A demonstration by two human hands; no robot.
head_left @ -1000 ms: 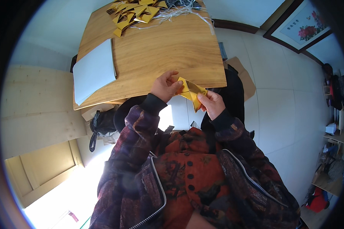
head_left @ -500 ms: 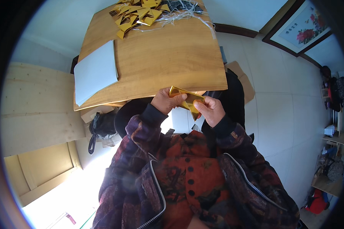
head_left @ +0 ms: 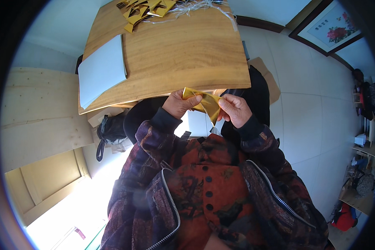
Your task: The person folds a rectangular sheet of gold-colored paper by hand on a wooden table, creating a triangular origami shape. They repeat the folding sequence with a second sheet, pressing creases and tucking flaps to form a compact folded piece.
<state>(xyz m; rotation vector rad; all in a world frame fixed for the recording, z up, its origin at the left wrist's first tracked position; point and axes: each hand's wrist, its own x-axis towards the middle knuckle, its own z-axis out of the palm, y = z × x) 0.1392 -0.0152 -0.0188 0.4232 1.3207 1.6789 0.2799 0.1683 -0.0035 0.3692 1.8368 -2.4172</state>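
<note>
A sheet of shiny gold foil paper (head_left: 210,106), partly folded, is held between my two hands over my lap, just off the near edge of the wooden table (head_left: 187,54). One pointed flap of it hangs downward. My left hand (head_left: 179,104) pinches its left end, thumb lying on top. At the right end, my right hand (head_left: 236,110) grips the paper between thumb and fingers. Several folded gold paper pieces (head_left: 148,10) lie heaped at the table's far side. The fingers beneath the paper are mostly hidden.
On the table's left lies a stack of white sheets (head_left: 103,71). Clear plastic strips (head_left: 204,6) trail beside the gold heap. A black bag (head_left: 111,130) sits under the table's left corner. Cardboard (head_left: 266,79) stands beyond my right knee, and shelves (head_left: 364,166) line the far right.
My right hand has shifted slightly right and its thumb has moved off the middle of the paper to the edge. More of the hanging flap shows. The view has tilted slightly downward.
</note>
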